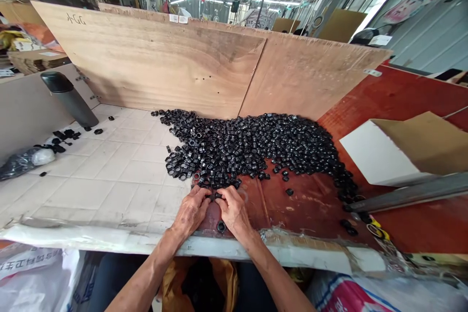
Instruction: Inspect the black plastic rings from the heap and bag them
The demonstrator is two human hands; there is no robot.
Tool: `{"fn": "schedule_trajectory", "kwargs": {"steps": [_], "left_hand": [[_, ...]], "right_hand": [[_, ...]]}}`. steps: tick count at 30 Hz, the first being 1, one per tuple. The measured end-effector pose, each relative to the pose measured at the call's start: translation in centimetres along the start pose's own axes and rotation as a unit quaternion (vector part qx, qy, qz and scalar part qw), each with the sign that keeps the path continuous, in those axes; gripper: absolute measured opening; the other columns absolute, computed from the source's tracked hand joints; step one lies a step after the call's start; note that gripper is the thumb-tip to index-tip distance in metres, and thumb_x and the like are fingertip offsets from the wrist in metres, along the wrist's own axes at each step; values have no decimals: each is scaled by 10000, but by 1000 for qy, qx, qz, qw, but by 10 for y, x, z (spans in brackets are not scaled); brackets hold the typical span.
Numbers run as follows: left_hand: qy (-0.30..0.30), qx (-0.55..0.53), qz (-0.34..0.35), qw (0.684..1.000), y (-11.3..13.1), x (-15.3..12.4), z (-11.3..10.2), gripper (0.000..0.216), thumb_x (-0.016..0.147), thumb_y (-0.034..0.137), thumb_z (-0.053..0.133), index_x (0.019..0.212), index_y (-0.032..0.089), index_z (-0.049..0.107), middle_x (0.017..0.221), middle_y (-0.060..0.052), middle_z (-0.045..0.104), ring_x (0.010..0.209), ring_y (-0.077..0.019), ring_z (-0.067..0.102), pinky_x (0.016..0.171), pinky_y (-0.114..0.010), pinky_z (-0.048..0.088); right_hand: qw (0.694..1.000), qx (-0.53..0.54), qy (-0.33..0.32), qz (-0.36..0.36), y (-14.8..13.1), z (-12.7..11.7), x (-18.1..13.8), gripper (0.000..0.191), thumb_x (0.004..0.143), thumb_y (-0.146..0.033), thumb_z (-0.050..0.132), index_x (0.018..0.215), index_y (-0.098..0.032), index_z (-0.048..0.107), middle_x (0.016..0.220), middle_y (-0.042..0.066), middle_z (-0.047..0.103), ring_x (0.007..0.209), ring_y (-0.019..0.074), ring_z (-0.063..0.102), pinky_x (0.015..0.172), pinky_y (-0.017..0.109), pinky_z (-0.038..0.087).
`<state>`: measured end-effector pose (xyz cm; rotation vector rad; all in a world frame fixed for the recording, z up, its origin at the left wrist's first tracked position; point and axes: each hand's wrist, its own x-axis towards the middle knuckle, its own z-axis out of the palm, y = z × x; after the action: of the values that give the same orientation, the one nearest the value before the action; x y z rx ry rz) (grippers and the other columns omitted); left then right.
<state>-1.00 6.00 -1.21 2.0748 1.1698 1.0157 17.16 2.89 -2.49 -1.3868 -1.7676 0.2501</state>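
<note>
My left hand [192, 209] and my right hand [234, 209] are close together at the near edge of the work surface. Each has its fingers pinched on a small black plastic part, though the fingers partly cover what they hold. Just below them a loose black ring-shaped part [221, 226] lies on the red-brown board. Right beyond my fingertips spreads a large heap of black plastic parts [248, 146], many of them ring-shaped. An open yellow bag [229, 278] with dark contents sits below the table edge, between my forearms.
Plywood panels [164, 63] close off the back. At left stand a dark bottle [69, 100] and a plastic bag of black pieces [22, 163]. An open cardboard box [387, 153], a grey metal bar [409, 192] and yellow-handled scissors [378, 230] are at right.
</note>
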Motion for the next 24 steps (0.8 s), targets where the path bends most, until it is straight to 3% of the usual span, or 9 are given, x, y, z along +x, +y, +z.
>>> {"fn": "schedule_trajectory", "kwargs": {"steps": [3,5,8,11,15,21,24], "left_hand": [[6,-11,-9,1000,4,0,-4,129,888,148,563,873,217,671,888,-31,658,819,-191,668,768,-316,549],[4,-45,-60,997,5,0,-5,81,851,166,582,826,217,639,786,0,659,715,-170,652,690,-287,528],[-6,-123,-172,977,4,1,-5,26,820,199,608,811,224,604,626,49,635,532,-140,599,548,-250,474],[-1,-187,-203,961,3,2,-5,87,797,219,635,882,227,620,621,61,650,499,-135,604,515,-240,478],[-45,-260,-203,943,7,2,-8,211,860,315,657,1039,210,697,683,37,713,555,-151,673,584,-265,560],[-84,-338,-236,907,12,4,-17,355,887,401,703,1161,176,726,779,-16,794,730,-193,762,800,-332,620],[-78,-349,-246,901,14,6,-20,374,861,427,746,1135,174,727,815,-19,793,746,-188,761,802,-326,614]], "right_hand": [[1000,6,-10,-1,-5,-4,-1,162,910,-89,595,1000,-212,649,1004,84,635,899,239,663,802,347,566],[999,36,-26,7,-9,-8,-1,128,913,-110,606,986,-212,631,980,69,640,818,212,652,759,328,557],[991,116,-40,45,-15,-15,0,87,931,-170,637,1002,-221,629,909,35,663,695,171,627,641,279,532],[979,188,-68,23,-20,-20,1,92,936,-193,664,1020,-230,670,1006,55,714,798,183,678,693,280,562],[976,202,-79,-20,-22,-19,4,84,947,-197,690,1020,-228,720,1020,69,736,924,211,710,813,314,575],[975,210,-55,51,-17,-16,3,80,938,-202,685,1006,-220,721,997,53,711,812,175,691,725,271,573],[974,212,-54,64,-16,-17,4,64,927,-213,686,984,-217,716,972,43,699,793,168,674,719,265,566]]}}
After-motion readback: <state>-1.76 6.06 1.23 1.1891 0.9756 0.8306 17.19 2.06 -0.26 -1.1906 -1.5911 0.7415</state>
